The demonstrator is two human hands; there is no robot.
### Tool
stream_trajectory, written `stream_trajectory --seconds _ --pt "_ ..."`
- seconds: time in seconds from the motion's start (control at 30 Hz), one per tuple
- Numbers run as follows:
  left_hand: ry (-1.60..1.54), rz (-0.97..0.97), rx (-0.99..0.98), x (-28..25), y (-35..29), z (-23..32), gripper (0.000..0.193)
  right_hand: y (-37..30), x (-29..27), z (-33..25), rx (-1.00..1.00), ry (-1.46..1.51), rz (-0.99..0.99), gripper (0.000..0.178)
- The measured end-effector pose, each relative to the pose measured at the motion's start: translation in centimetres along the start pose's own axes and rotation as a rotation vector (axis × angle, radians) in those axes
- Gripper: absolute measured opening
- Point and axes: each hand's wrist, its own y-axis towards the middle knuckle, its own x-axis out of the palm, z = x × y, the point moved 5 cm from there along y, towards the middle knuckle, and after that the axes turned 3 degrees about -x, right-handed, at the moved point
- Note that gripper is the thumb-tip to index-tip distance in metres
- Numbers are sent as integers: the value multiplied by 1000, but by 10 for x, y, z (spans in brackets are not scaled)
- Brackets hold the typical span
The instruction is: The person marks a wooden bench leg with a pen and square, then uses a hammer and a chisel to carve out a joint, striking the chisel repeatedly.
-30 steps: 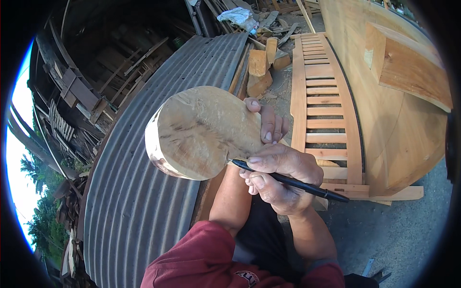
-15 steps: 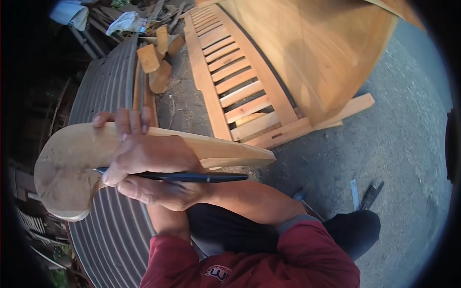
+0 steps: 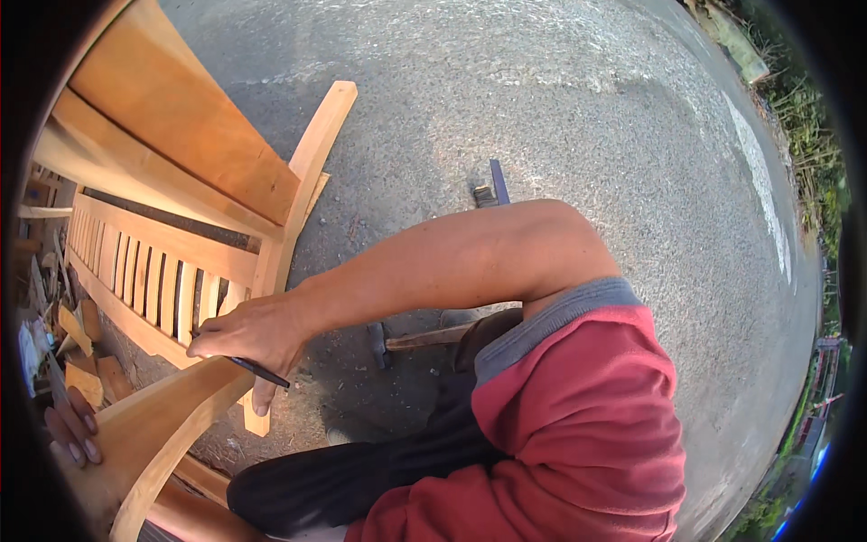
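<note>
A pale, curved wooden board (image 3: 172, 411) slants across the lower left, its far end narrow. My right hand (image 3: 253, 334) is at that narrow end, its fingers closed around a slim black pen (image 3: 260, 371). One finger reaches down past the board's end. At the left rim, the fingers of my left hand (image 3: 74, 429) bend over the board's edge and hold it; the thumb and palm are out of sight. The pen's tip is hidden by my right hand.
Beyond the board lies a slatted wooden bench frame (image 3: 153, 271), with a large varnished wooden panel (image 3: 181, 117) over it. A hammer (image 3: 420, 340) lies on the grey ground beside my leg. Farther off is a flat dark-blue strip (image 3: 499, 181). Wood scraps (image 3: 86, 379) are heaped at left.
The view has swung to the right. My right hand, with the pen, has moved from the board's wide rounded end to its narrow end. My left hand still holds the board.
</note>
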Motion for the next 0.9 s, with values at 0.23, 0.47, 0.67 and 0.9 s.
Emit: stream_trajectory --seconds 0.23,0.47,0.67,0.9 --pt "-184 112 -1098 112 170 -131 45 -70 -46 34 39 120 587 94" --pt "1218 414 -461 260 200 -311 86 -211 -61 36 436 -25 1267 74" --pt "721 33 -799 226 195 -416 78 -361 -49 48 1162 -647 777 74" --pt "283 1 -1037 177 117 -538 82 -453 2 21 1633 -900 468 74"
